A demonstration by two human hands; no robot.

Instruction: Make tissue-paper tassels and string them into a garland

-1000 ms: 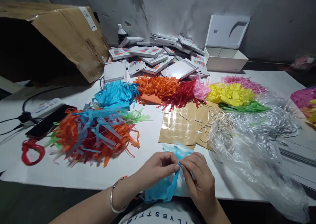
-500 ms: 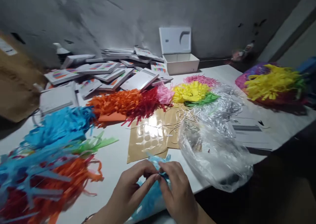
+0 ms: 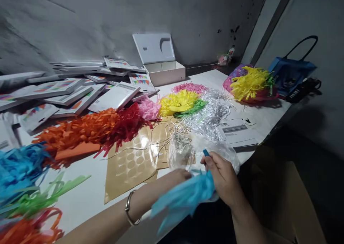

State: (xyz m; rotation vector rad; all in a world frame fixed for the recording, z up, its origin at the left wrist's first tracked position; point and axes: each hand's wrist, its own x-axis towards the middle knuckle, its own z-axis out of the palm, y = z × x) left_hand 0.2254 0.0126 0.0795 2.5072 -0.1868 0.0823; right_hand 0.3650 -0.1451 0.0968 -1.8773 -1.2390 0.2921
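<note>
My right hand (image 3: 221, 174) is closed round the top of a light blue tissue-paper tassel (image 3: 185, 197), and a short rolled blue end sticks up above its thumb. The tassel's cut strips hang down to the left, blurred. My left hand (image 3: 178, 176), with a silver bangle (image 3: 128, 209) on its wrist, is behind the tassel, close to the near edge of a clear plastic bag (image 3: 228, 154). Its fingers are mostly hidden. Brown sheets of clear round stickers (image 3: 131, 161) lie just left of the bag.
Orange (image 3: 80, 127), dark red (image 3: 129, 120), yellow (image 3: 178, 102) and blue tassels (image 3: 20, 170) cover the table's left and middle. Silvery strings (image 3: 208, 113) lie behind the bag. Flat white packages (image 3: 70, 93) are piled along the wall by an open white box (image 3: 166, 73).
The view has swung right. Both hands were pinching the blue tissue together; now the right hand alone grips the tassel, lifted toward the bag, and the left hand has moved off to the bag.
</note>
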